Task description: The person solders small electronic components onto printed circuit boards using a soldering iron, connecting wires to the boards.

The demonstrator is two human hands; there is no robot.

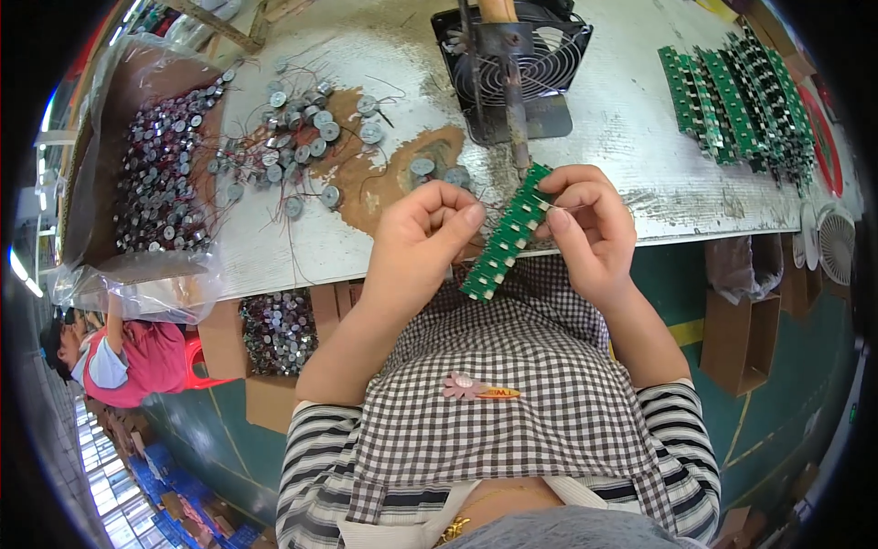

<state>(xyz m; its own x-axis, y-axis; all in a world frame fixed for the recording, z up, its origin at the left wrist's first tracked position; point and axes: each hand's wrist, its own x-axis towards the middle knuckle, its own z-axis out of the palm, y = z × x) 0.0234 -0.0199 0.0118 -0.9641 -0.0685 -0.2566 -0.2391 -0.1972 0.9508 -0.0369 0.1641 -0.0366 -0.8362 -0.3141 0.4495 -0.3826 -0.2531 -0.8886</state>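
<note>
A green circuit board strip (pixel 508 236) with rows of small metal contacts is held at a slant in front of my chest. My right hand (pixel 593 229) is closed at its upper right edge, fingers curled and thumb bent in; a thin wire shows by the thumb tip. Left of the strip, my left hand (pixel 416 240) is pinched, thumb against forefinger; whatever is between them is hidden. Just above the strip's top end points the tip of a mounted soldering iron (pixel 515 110). Small round metal motors (pixel 422 167) with thin wires lie beyond my left knuckles.
A fan (pixel 540 57) stands behind the iron. Loose motors (pixel 315 128) spread over the table's left, beside a plastic-lined box (pixel 151 261) full of them. Stacked green boards (pixel 736 105) lie at the far right. Below left are another carton (pixel 272 403) and a seated person (pixel 137 361).
</note>
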